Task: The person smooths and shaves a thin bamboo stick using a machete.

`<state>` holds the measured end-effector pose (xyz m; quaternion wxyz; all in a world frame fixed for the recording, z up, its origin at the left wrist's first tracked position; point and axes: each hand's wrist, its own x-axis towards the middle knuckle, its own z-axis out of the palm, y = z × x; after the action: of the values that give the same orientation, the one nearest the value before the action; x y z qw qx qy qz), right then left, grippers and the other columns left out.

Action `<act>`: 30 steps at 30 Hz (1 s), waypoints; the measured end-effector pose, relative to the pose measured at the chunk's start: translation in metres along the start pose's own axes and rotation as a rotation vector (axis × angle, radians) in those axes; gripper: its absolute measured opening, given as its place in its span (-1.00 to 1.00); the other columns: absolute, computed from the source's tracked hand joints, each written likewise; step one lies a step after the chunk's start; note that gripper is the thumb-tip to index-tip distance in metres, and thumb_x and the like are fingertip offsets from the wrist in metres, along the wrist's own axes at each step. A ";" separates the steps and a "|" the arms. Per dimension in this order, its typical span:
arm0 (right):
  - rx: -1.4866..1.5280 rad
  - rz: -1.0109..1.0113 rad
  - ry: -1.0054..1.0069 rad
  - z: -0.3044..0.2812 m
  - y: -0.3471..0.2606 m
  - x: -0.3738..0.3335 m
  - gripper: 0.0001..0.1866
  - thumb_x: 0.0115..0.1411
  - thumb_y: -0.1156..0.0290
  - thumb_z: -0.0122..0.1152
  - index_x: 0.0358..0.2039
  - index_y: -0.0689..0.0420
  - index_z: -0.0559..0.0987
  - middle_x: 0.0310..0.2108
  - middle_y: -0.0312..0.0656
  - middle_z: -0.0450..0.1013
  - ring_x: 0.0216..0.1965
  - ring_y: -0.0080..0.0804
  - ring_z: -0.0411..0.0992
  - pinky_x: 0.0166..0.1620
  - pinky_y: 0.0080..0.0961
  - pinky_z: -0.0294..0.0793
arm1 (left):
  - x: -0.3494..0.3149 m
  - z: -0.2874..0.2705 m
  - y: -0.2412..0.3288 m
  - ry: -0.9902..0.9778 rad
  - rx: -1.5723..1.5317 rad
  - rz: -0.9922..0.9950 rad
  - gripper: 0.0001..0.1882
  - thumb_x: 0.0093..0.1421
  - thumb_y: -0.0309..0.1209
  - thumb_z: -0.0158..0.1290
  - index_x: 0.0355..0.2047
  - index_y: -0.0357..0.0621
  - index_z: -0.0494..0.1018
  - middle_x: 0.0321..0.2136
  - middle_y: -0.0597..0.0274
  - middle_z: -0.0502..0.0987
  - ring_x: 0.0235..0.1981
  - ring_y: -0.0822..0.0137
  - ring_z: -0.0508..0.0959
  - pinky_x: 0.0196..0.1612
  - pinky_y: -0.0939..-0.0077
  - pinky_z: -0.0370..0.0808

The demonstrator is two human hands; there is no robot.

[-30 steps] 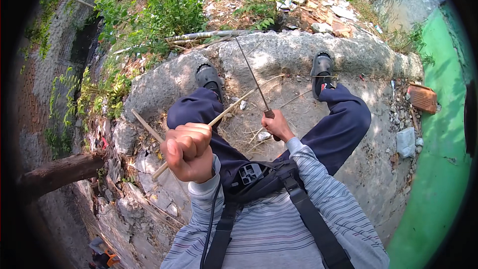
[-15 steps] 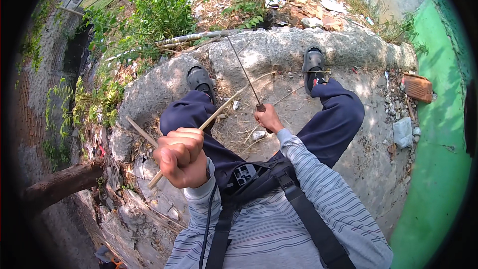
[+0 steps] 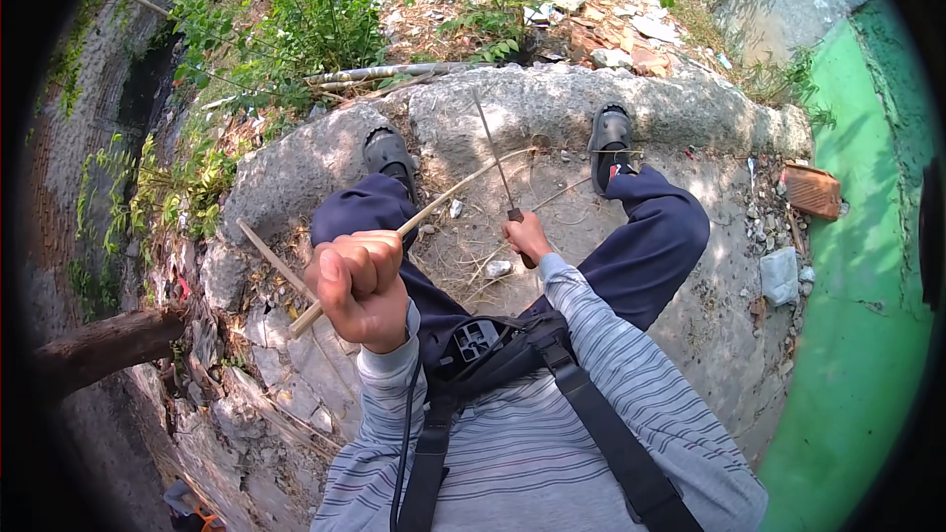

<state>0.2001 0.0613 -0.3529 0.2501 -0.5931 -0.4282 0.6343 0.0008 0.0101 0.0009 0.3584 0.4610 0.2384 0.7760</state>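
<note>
Stick and knife, one to each grip.
Head view: the left grip is clenched around the pale stick, which slants between the knees and crosses the blade; contact is unclear. The right grip clasps the knife's brown handle, blade pointing toward the curb. Another stick juts out beside the left grip; whether it is held cannot be told.

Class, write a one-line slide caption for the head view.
Outdoors, the left hand grips a pale stick while the right hand holds a long, thin-bladed tool.
</note>
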 end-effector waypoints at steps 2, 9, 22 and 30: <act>0.205 0.258 0.135 -0.021 0.021 0.015 -0.94 0.04 0.56 0.15 -0.54 0.23 0.48 -0.69 -0.28 0.29 -0.77 -0.52 0.20 -0.69 -0.47 0.19 | 0.001 0.000 -0.006 -0.026 -0.076 -0.034 -0.42 0.52 -0.21 -0.36 -0.73 0.06 -0.11 -0.85 0.47 -0.10 -0.77 0.53 -0.23 -0.66 0.42 -0.23; 0.392 0.268 0.208 -0.022 0.019 -0.007 -0.89 0.08 0.48 0.08 -0.55 0.21 0.47 -0.69 -0.32 0.28 -0.75 -0.56 0.22 -0.65 -0.48 0.21 | 0.010 -0.010 -0.002 -0.110 -0.078 -0.058 -0.41 0.48 -0.22 -0.29 -0.74 0.04 -0.13 -0.84 0.45 -0.12 -0.77 0.50 -0.21 -0.64 0.39 -0.20; 0.143 -0.201 -0.361 -0.004 -0.123 -0.092 -0.86 0.13 0.47 0.20 -0.54 0.19 0.48 -0.68 -0.36 0.36 -0.70 -0.64 0.29 -0.62 -0.58 0.22 | 0.013 -0.007 0.009 -0.166 0.006 -0.080 -0.51 0.27 -0.19 -0.12 -0.70 -0.18 0.04 -0.74 0.31 0.04 -0.71 0.39 0.04 -0.56 0.36 -0.04; 0.135 -0.122 -0.397 0.007 -0.101 -0.084 -0.81 0.12 0.42 0.22 -0.58 0.18 0.48 -0.67 -0.37 0.39 -0.65 -0.61 0.30 -0.52 -0.53 0.27 | 0.003 -0.018 0.002 0.024 -0.166 -0.044 -0.52 0.30 -0.28 -0.14 -0.72 -0.08 -0.04 -0.75 0.40 -0.08 -0.75 0.48 -0.05 -0.62 0.40 -0.11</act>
<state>0.1888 0.0414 -0.2234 0.2379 -0.4114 -0.4606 0.7497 -0.0163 0.0103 -0.0043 0.4093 0.4151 0.1878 0.7905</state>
